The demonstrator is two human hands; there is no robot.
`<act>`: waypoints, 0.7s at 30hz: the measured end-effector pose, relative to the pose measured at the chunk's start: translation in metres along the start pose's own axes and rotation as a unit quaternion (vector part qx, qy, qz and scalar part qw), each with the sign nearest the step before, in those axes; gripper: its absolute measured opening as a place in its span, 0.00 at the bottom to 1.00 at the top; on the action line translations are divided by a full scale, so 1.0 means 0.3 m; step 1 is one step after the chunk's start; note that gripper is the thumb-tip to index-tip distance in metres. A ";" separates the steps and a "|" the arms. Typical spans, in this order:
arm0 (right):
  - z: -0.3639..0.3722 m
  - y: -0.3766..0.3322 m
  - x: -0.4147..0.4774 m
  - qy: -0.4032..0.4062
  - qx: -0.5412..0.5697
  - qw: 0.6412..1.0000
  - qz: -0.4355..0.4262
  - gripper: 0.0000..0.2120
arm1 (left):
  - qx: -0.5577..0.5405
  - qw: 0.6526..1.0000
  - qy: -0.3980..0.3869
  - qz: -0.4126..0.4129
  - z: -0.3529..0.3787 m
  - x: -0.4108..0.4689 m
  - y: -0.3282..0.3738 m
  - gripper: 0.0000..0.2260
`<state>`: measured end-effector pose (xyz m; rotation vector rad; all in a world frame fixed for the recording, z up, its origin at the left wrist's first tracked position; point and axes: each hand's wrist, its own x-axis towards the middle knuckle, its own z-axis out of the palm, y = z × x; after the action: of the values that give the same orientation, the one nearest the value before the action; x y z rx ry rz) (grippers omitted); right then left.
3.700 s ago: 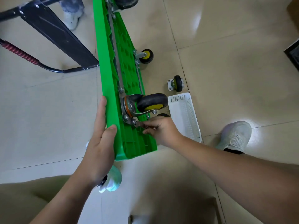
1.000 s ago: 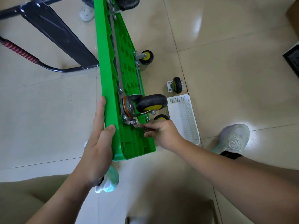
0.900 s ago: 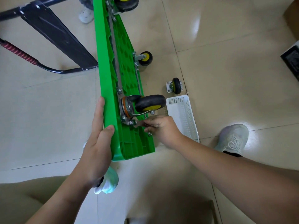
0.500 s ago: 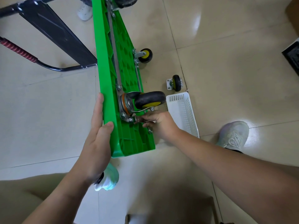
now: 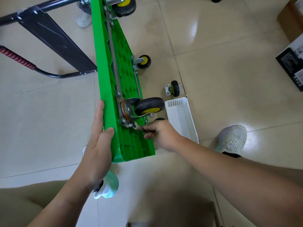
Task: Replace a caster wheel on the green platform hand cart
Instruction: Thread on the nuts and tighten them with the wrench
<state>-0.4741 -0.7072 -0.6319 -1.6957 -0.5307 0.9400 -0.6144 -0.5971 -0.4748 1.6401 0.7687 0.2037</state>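
The green platform cart (image 5: 113,66) stands on its long edge on the floor, underside facing right. A black caster wheel (image 5: 148,105) with a yellow hub sits on its metal plate near the cart's near end. My left hand (image 5: 98,145) grips the cart's upper edge. My right hand (image 5: 159,134) pinches a thin metal wrench (image 5: 137,127) whose head is at a bolt on the caster plate's near corner. A loose caster wheel (image 5: 173,88) lies on the floor to the right.
A white plastic basket (image 5: 182,118) lies on the floor right of the cart. The cart's black folded handle (image 5: 54,36) with a red grip stretches left. My shoes (image 5: 232,139) rest on the tiles. A dark box (image 5: 291,66) sits at the right edge. Two other casters stay mounted farther up.
My right hand has swung the wrench by small amounts at the caster plate bolt. My left hand has stayed on the cart's edge. The view shifted slightly.
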 end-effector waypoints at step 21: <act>0.038 -0.112 -0.119 -0.020 -0.026 0.988 0.151 0.15 | 0.022 1.000 0.003 -0.010 0.004 -0.002 0.015 0.28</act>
<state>-0.5008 -0.7160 -0.5900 -1.8401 -0.3302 1.1870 -0.6126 -0.5985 -0.4707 1.6726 0.7994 0.1793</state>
